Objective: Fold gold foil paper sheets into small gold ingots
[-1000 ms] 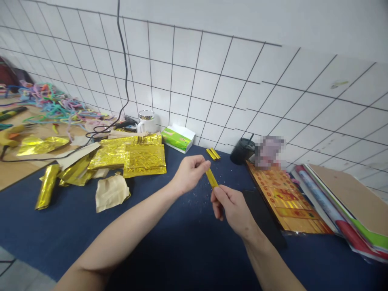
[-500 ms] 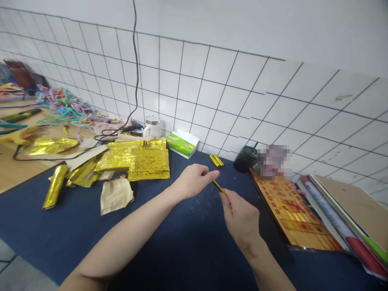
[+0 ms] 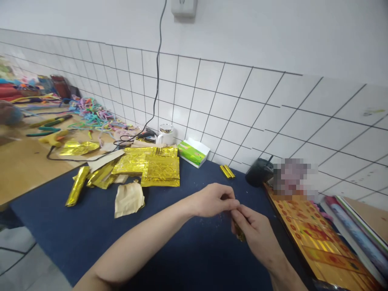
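Part of a gold foil paper piece (image 3: pixel 240 233) shows below the fingers of my right hand (image 3: pixel 260 232), which is closed on it. My left hand (image 3: pixel 214 200) has thumb and fingers pinched together, their tips meeting the right thumb and fingertips. Whatever lies between the left fingertips is hidden. Beyond both hands, near the wall, two small folded gold strips (image 3: pixel 227 171) lie side by side on the dark blue table cover (image 3: pixel 194 254). To the left are a stack of gold foil sheets (image 3: pixel 160 171), a cream paper square (image 3: pixel 129 199) and a gold roll (image 3: pixel 77 186).
A green tissue pack (image 3: pixel 193 152) and a white mug (image 3: pixel 165 135) stand by the tiled wall. At right are a black cup (image 3: pixel 259 171) and an orange-gold printed stack (image 3: pixel 321 234). Pliers (image 3: pixel 51 124), a yellow glue gun (image 3: pixel 54 139) with a black cable and coloured pipe cleaners (image 3: pixel 93 113) lie left.
My hands have come together; the thin gold strip that spanned them is now mostly covered, with gold showing below the right fingers. The camera view has shifted, so the scene sits lower and further right.
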A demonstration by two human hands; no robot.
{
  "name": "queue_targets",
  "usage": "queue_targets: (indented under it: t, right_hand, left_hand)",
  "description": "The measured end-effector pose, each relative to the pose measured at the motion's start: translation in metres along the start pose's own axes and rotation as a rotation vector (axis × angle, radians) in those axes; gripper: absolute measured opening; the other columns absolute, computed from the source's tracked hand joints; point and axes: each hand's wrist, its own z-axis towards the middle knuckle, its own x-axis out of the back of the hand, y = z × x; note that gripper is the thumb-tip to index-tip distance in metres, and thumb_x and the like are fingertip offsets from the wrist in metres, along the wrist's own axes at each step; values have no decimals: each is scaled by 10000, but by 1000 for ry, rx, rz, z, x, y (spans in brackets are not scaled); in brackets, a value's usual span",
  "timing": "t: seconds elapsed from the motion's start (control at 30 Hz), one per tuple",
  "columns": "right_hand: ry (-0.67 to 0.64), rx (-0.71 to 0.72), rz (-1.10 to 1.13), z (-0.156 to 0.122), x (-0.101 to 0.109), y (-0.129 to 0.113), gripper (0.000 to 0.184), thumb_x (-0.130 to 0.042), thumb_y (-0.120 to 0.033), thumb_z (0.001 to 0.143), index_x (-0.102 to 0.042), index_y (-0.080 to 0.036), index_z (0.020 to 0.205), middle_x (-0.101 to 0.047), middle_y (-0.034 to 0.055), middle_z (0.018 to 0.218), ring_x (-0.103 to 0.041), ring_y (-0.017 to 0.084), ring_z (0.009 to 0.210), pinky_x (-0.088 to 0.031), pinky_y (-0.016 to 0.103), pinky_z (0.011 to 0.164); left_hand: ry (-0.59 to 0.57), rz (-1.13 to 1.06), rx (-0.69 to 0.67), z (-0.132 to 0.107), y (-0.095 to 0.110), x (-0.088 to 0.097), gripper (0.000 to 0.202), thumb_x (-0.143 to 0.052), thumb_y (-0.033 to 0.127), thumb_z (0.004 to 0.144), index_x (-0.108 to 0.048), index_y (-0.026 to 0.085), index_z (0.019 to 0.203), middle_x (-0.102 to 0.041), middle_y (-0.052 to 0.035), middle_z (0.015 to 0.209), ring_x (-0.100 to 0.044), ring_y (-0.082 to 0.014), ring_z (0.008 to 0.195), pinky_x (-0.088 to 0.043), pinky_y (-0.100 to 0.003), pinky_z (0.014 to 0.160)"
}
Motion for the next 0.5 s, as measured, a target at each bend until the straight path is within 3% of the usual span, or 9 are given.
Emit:
queue_targets:
  t: [0.13, 0.33, 0.5]
  right_hand:
    - [54, 39, -51, -2, -1, 0, 411, -384, -455, 873, -468, -200, 562, -454, -30, 472, -428, 105, 430, -337, 231, 441]
    - [32, -5, -21, -5, -9, -2, 374, -319, -444, 899, -491, -204, 670, -452, -40, 465, -447, 114, 430, -350, 226, 441]
    - [195, 192, -330, -7, -13, -6, 364, -299, -369, 907, -450, -214, 615, -456, -32, 457, -448, 111, 405, -311, 238, 445]
  left_hand:
    - [53, 41, -34, -2, 3, -1, 220, -473, 327, 816, -515, 162, 677, -496, 37, 584, -459, -93, 565, -342, -199, 515]
    - [340, 106, -73, -2, 4, 0, 230, -463, 299, 826, -491, 166, 641, -437, 49, 556, -395, -88, 544, -298, -206, 508]
    - [379, 103, -68, 0, -1, 4, 256, -455, 313, 831, -470, 164, 624, -443, 44, 549, -395, -84, 518, -297, -206, 493]
